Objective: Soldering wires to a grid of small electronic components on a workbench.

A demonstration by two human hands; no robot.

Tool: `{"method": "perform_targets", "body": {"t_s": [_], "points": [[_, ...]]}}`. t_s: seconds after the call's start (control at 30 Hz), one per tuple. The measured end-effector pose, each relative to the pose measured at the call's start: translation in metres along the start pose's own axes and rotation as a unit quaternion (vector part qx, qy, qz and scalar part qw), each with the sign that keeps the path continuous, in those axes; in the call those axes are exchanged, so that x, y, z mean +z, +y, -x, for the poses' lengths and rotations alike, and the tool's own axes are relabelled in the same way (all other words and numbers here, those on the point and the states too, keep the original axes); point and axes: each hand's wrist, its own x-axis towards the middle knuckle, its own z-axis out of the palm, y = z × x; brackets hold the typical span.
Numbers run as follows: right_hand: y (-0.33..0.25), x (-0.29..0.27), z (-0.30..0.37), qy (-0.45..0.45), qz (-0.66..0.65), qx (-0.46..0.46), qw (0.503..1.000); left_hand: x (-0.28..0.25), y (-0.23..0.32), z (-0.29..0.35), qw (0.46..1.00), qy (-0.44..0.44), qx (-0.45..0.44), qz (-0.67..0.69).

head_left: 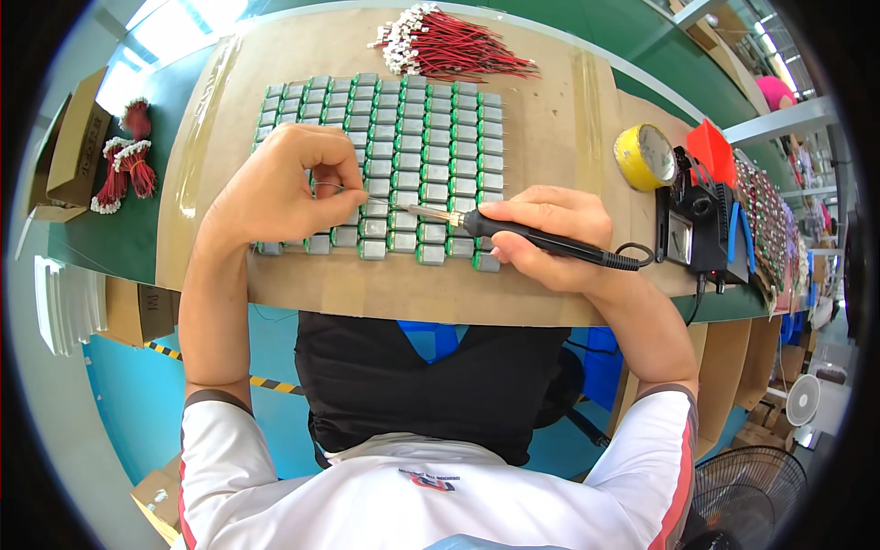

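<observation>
While in right grip (576,222), soldering iron (484,224) over gray blocks (405,181).

Head-worn fisheye view, facing downward, close

On the cardboard sheet (550,137), a bare lane runs between the grid of grey-and-green parts (435,137) and the yellow tape roll (628,160). The red wire bundle (458,46) bars the far side; the left hand (284,183), right hand (576,220) and soldering iron (522,235) crowd the near half.
</observation>
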Motion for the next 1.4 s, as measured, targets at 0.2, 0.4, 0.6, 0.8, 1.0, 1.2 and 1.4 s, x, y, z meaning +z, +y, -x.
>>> {"method": "perform_targets", "body": {"t_s": [0.2, 0.4, 0.6, 0.8, 1.0, 1.2, 1.4], "points": [[-0.003, -0.003, 0.0, 0.006, -0.006, -0.001, 1.0, -0.001, 0.004, -0.001, 1.0, 0.013, 0.005, 0.021], [-0.002, -0.001, 0.002, 0.026, -0.029, 0.031, 0.999, -0.002, 0.007, -0.001, 1.0, 0.007, -0.021, 0.015], [-0.003, 0.0, 0.001, 0.029, -0.037, 0.037, 0.998, -0.001, 0.004, 0.0, 1.0, 0.011, -0.013, 0.024], [-0.006, -0.012, 0.001, 0.021, -0.012, -0.01, 1.0, 0.001, 0.005, -0.005, 0.998, 0.053, 0.007, 0.041], [-0.025, -0.028, 0.002, 0.088, 0.176, 0.011, 0.98, 0.002, -0.002, 0.0, 0.991, 0.1, -0.041, 0.081], [-0.035, -0.064, 0.059, 0.238, 0.476, 0.018, 0.847, 0.001, 0.003, -0.004, 0.985, 0.149, -0.016, 0.083], [-0.021, -0.061, 0.093, 0.222, 0.496, 0.111, 0.832, 0.003, 0.003, -0.004, 0.983, 0.16, -0.024, 0.088]]}}
